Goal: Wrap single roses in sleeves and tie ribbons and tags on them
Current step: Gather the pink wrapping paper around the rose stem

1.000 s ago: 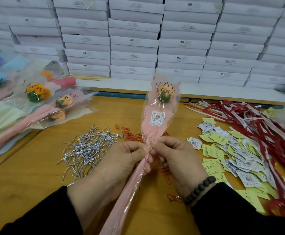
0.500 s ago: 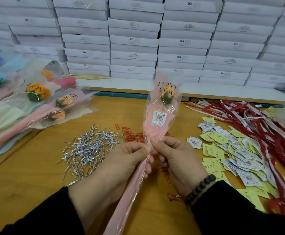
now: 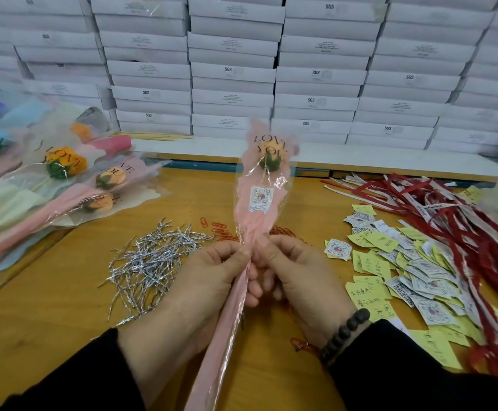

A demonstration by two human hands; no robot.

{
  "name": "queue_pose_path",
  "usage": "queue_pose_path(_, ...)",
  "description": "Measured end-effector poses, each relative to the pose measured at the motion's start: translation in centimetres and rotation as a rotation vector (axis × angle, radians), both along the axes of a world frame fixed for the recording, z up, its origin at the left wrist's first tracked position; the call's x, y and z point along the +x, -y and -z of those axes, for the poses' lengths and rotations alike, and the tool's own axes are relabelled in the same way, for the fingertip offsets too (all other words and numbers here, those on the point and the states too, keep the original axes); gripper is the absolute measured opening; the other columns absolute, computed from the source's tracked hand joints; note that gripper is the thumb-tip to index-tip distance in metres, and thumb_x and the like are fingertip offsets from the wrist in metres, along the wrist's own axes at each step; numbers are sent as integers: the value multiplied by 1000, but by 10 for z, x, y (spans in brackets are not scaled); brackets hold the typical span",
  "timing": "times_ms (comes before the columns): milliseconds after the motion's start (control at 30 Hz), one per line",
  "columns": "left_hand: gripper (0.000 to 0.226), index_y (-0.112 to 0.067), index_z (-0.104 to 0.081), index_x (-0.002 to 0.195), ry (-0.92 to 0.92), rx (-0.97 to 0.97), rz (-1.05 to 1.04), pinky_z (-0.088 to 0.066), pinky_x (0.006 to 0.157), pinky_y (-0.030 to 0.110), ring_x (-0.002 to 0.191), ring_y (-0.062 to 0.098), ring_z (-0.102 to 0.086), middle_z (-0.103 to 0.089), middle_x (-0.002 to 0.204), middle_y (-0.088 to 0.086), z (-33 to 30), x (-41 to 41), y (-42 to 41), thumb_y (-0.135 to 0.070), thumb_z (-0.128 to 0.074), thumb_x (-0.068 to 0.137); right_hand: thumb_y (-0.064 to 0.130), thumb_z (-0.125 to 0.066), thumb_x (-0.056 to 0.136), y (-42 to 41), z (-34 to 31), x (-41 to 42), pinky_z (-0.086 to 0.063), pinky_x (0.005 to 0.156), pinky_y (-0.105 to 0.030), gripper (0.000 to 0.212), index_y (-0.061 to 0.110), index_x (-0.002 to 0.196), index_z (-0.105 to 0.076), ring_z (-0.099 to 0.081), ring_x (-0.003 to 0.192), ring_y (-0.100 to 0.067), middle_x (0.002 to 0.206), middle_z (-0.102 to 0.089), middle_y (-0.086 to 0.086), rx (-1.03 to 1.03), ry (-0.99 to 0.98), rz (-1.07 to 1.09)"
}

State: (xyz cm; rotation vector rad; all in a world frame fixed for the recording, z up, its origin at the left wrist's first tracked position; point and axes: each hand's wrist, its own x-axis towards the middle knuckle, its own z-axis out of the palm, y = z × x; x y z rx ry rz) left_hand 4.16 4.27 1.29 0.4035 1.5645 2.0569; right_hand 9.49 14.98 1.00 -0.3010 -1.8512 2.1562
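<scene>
The sleeved rose (image 3: pixel 261 185) stands between your hands, its long axis running from the near edge up and away to the orange bloom at the far end, tilted slightly right. Your left hand (image 3: pixel 212 280) and right hand (image 3: pixel 298 277) both pinch the gathered pink sleeve at its neck, thumbs meeting on it, equally near. A tag sticker (image 3: pixel 261 197) sits just above that pinch. The silver twist ties (image 3: pixel 150 259) lie just left of your left hand, so that hand looks better placed to reach one. The red ribbons (image 3: pixel 437 221) and loose tags (image 3: pixel 402 262) lie to the right, finished roses (image 3: pixel 64 179) far left.
</scene>
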Motion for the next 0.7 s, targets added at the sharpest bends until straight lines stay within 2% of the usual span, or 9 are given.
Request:
queue_pose_path(100,21,1,-62,74,6,4,-74,-44,37,18,33,14,-49,-53,43,11,2,-4,1,-10,-52,89,21,-66,83,2,-2,1,-31,34,-14,25,5,95,-49,-43,35,-5,53,-59,3,47,69,-49)
queue_pose_path(200,20,-3,-68,73,15,8,-127,-46,40,19,37,15,-51,-55,45,11,1,-5,2,-11,-55,87,24,-70,80,1,-5,2,-27,33,-16,32,13,87,-41,-39,34,-9,55,-57,-2,110,141,-39)
queue_pose_path(367,19,2,-65,76,34,49,-164,-51,44,19,43,12,-55,-60,53,8,-3,-5,2,-6,-53,88,39,-72,74,7,-4,5,-26,32,-17,40,16,82,-40,-36,28,-6,40,-49,2,290,257,-129)
queue_pose_path(500,17,1,-66,77,53,39,-148,-52,48,20,45,11,-58,-64,55,7,-3,-6,1,-7,-55,86,29,-74,75,16,-4,8,-25,30,-16,42,15,83,-36,-37,24,-5,35,-50,4,255,222,-138)
queue_pose_path(633,17,-3,-67,75,76,17,-118,-53,51,23,47,13,-60,-66,58,7,-3,-8,2,-11,-55,85,9,-68,81,14,-5,8,-26,28,-17,37,15,84,-31,-39,26,-8,60,-64,-6,164,213,-192)
queue_pose_path(700,17,-3,-66,77,80,6,-104,-49,56,27,47,13,-58,-62,55,5,-3,-10,3,-13,-54,85,3,-65,83,10,-6,7,-28,28,-16,35,14,81,-31,-38,27,-7,55,-61,-5,141,202,-267)
